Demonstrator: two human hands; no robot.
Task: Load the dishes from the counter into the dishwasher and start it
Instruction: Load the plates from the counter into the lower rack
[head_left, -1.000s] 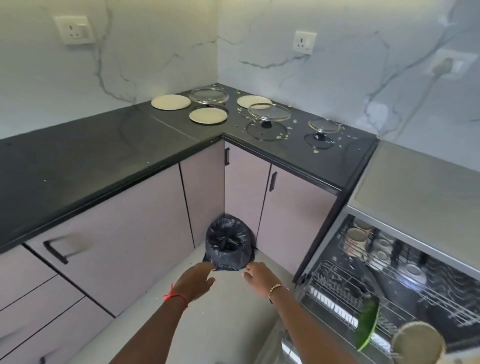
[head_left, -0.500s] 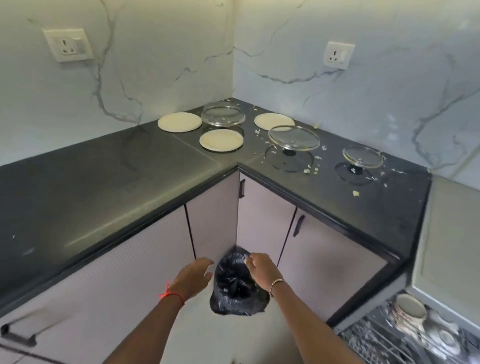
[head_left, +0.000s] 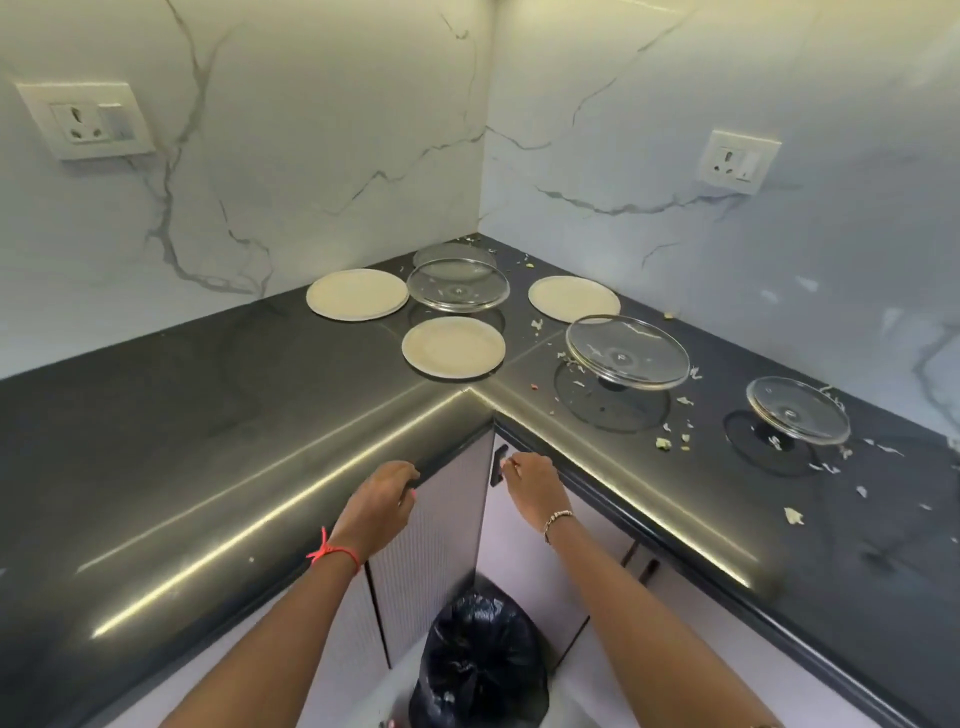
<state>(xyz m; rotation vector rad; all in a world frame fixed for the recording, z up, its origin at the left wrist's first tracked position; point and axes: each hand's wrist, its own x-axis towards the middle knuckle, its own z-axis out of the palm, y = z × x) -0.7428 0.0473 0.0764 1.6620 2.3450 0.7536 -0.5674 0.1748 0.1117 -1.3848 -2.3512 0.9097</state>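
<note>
Ahead, cream plates (head_left: 453, 347) and upturned glass lids (head_left: 627, 352) lie scattered; left hand (head_left: 382, 493) and right hand (head_left: 530, 480) curl loosely.

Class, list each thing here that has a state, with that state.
Three round cream plates, lying flat.
Three clear glass lids, upturned, resting on knobs.
Black plastic bin bag, crumpled, on floor.
Pale cabinet doors, closed.
Left hand, loosely curled, empty.
Right hand, curled beside black door handle, grip unclear.

Cream plates (head_left: 453, 347) and clear glass lids (head_left: 627, 352) on a glossy black counter (head_left: 182, 415); far walls (head_left: 311, 156) white marble, grey-veined. Near: pale lilac ribbed cabinets (head_left: 431, 545), black bin bag (head_left: 480, 665), red wrist thread (head_left: 332, 552).
</note>
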